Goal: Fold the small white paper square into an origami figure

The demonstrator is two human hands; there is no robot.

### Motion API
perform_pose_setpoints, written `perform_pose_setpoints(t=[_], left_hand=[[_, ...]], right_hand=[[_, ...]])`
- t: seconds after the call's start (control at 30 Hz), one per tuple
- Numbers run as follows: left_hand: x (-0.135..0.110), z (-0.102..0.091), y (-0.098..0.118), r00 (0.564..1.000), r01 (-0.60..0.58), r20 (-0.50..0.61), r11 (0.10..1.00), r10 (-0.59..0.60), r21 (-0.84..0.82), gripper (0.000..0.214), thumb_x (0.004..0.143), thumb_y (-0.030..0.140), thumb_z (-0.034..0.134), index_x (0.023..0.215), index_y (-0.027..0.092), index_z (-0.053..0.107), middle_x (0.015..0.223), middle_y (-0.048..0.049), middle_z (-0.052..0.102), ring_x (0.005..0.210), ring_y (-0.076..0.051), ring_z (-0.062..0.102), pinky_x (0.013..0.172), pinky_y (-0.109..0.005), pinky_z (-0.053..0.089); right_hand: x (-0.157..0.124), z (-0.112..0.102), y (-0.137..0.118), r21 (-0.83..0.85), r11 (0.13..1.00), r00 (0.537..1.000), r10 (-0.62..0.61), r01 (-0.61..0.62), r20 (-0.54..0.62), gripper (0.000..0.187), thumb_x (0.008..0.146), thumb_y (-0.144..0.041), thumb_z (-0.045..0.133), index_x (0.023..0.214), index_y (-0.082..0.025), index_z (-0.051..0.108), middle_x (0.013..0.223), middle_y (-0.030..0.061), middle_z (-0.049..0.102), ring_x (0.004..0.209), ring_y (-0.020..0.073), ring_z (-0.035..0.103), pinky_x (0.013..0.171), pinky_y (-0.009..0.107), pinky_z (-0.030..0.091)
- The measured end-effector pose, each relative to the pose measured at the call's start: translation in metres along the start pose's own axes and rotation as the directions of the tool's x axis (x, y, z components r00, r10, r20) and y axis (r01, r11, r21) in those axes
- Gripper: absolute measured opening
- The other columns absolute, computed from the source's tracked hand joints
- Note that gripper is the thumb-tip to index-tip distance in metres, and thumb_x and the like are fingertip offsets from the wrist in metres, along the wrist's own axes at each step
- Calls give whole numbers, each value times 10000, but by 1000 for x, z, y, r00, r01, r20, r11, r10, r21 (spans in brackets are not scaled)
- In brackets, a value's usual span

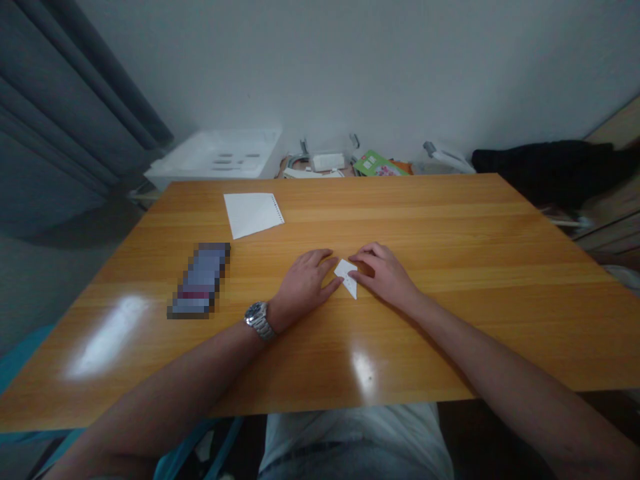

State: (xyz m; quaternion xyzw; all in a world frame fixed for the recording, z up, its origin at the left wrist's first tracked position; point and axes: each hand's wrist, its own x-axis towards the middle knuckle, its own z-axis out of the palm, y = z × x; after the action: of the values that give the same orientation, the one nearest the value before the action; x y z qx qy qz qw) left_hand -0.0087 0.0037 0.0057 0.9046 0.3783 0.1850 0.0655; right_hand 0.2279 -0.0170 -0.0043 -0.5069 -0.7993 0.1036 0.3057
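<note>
A small folded white paper [347,276] lies on the wooden table [450,253], between my two hands. My left hand [305,283], with a metal watch on its wrist, rests flat on the table, its fingertips pressing the paper's left edge. My right hand [383,270] sits on the paper's right side with its fingers curled down onto it. Part of the paper is hidden under both sets of fingers.
A white sheet with a perforated edge [253,213] lies at the table's far left. A blurred dark rectangular object [200,280] lies left of my hands. Behind the table are a white box [215,160], clutter [350,163] and dark cloth [545,167].
</note>
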Motion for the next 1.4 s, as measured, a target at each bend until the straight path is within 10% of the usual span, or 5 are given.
perform_pose_setpoints(t=[0.77,1.03,1.4], left_hand=[[5,-4,6,999,-4,-34,958,-6,-288,332,970,311,627,1275,186,584,1216,-81,688,1122,-249,634,1017,-427,498],[4,-3,15,978,140,-2,669,-207,-730,278,968,308,612,1221,196,588,1042,-50,732,929,-161,711,814,-280,598],[5,3,15,959,176,42,474,-279,-862,301,904,346,685,1119,148,617,962,-71,733,815,-148,714,707,-248,598]], right_hand=[[2,-1,-6,119,992,999,36,-37,8,193,927,-333,684,1085,-221,677,1073,86,685,1023,276,609,920,444,477],[-2,-5,-22,520,828,975,213,-211,56,236,918,-384,670,1104,-238,672,1002,41,742,860,202,680,754,337,534],[-2,-7,-32,734,587,934,301,-342,194,296,869,-483,719,945,-200,677,794,23,726,676,161,673,639,303,569]])
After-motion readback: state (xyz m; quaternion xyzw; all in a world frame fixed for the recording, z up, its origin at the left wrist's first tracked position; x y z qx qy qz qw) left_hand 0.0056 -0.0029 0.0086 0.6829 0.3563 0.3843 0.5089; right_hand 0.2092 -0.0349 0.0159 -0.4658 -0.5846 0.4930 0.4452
